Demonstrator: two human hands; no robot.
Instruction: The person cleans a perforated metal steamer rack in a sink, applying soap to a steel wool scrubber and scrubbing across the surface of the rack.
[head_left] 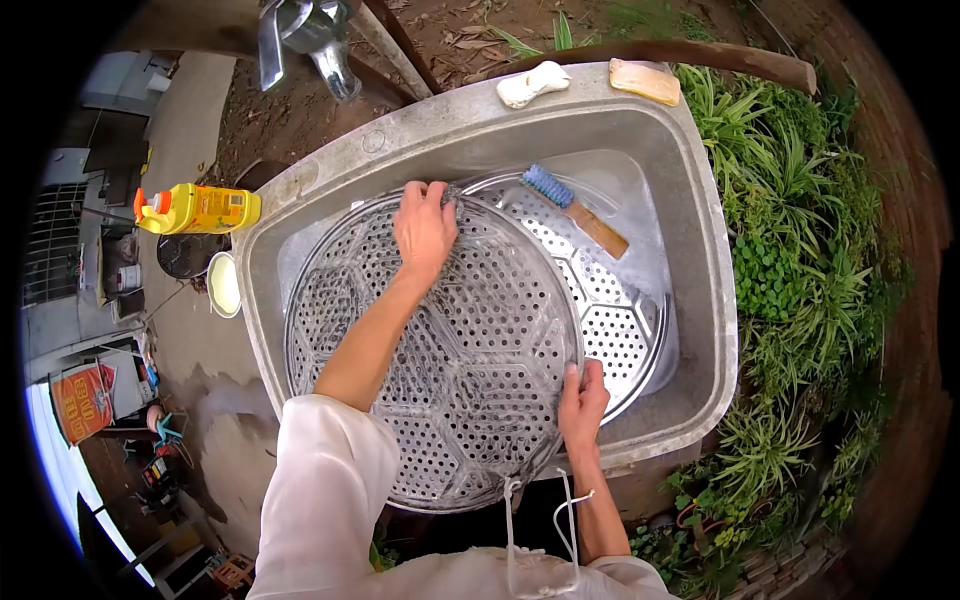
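A large round perforated metal steamer tray (pixel 500 310), wet and streaked with suds, lies tilted across the sink and overhangs its near edge. My left hand (pixel 425 228) presses on the tray's far part, fingers curled over what looks like a grey steel wool scrubber (pixel 452 196), mostly hidden. On the right side, my right hand (pixel 583 405) grips the tray's rim, thumb on top. Under it, a second shiny perforated tray (pixel 612 335) sits in the water. A brush (pixel 597 230) with blue bristles and a wooden handle rests in the sink, over the second tray.
The stone sink (pixel 712 300) has a wide rim. On its far edge lie a white lump (pixel 534 84) and a yellowish block (pixel 644 81). A yellow bottle (pixel 205 208) and a pale bowl (pixel 224 284) stand at left. A faucet (pixel 318 45) juts in above; plants (pixel 790 270) grow at right.
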